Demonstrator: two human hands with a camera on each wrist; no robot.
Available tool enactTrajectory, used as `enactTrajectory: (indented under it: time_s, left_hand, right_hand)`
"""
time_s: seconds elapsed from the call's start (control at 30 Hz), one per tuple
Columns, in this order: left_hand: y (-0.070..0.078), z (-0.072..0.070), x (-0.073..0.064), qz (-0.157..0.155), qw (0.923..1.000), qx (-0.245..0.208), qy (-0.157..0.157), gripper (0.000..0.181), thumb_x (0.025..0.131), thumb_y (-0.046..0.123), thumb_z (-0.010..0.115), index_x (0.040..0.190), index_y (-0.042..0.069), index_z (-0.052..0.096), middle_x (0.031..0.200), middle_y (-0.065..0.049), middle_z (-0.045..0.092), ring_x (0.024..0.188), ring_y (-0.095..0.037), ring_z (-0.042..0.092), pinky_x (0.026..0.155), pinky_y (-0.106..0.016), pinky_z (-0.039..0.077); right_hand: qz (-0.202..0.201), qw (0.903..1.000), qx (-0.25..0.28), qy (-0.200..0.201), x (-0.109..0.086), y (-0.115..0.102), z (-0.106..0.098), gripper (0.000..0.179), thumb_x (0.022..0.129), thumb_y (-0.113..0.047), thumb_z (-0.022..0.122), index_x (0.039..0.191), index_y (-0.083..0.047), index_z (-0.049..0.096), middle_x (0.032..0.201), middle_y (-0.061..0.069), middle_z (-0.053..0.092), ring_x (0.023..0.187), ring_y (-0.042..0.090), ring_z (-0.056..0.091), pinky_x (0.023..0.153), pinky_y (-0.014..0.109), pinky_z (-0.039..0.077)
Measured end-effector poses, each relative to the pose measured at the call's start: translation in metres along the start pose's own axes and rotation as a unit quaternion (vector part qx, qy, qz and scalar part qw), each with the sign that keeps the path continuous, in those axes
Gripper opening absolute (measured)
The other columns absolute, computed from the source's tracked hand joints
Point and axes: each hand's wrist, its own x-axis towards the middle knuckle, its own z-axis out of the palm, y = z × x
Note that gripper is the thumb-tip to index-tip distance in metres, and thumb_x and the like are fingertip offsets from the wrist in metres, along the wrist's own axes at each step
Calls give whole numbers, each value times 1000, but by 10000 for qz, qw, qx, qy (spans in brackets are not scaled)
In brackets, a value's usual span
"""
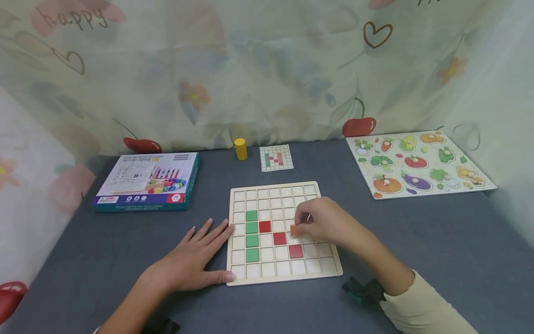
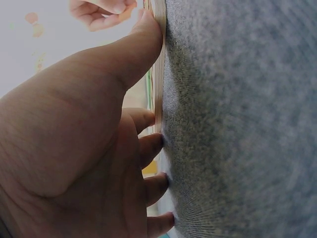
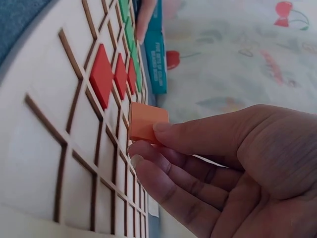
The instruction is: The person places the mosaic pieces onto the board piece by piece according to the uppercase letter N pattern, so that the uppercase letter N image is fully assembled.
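A square wooden grid board lies on the table with green tiles in one column and red tiles running diagonally down from them. My right hand pinches an orange square tile between thumb and fingers, close over a cell right of the red ones. In the head view part of that orange tile shows past the fingertips. My left hand lies with spread, straight fingers against the board's left edge; in the left wrist view its thumb touches the board's side.
Behind the board lie a small pattern card and a yellow cylinder. A boxed game sits at the back left, a vegetable picture board at the back right. A printed curtain hangs behind the table.
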Motion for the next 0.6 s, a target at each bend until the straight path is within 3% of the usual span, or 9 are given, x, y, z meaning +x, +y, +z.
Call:
enactTrajectory:
  time_s: [0.23,0.4,0.6]
  left_hand:
    - [0,0,-1,38,10000,23,68,104,81,81,53,162,25,19,167,1,15,152,-38,4,114,-68,6]
    - [0,0,-1,32,10000,4,63,104,81,81,53,162,25,19,167,1,15,152,-38,4,114,-68,5]
    - [1,1,0,-16,10000,14,24,104,81,82,53,162,26,19,167,1,14,152,-37,3,114,-68,5]
  right_hand:
    - [8,9997,-166,-150,0,-1,10,20,83,-4,76,73,-18,67,70,-11,59,67,9,53,65,32,44]
    - [79,9994,-275,-187,-1,-1,15,18,84,-2,74,75,-16,66,72,-9,58,70,11,52,62,29,46]
    - [-163,9985,-501,-119,-1,0,17,15,83,-3,76,77,-14,68,72,-10,57,69,10,52,63,29,46]
